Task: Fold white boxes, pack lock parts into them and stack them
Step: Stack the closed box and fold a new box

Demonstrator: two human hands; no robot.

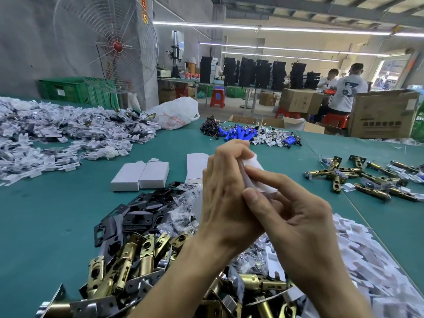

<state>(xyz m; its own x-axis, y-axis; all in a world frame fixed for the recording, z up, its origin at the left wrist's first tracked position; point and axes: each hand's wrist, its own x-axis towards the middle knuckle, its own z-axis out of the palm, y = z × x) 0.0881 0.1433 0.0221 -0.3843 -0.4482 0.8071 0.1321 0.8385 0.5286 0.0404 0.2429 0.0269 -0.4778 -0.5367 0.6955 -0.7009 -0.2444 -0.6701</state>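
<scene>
Head view: the white box is held up off the bench, to the right of the 2 finished boxes and nearer the camera. The left hand has its grip curled over the box's upper end. The right hand pinches the lower side between thumb and forefinger, its other fingers loose. Thin card like this should be light and springy but easy to crease, so it is best held along its scored edges rather than its flat panels. The brass latches, heaped below the finished boxes, look heavy and hard-edged - likely to strain a half-closed flap.
</scene>
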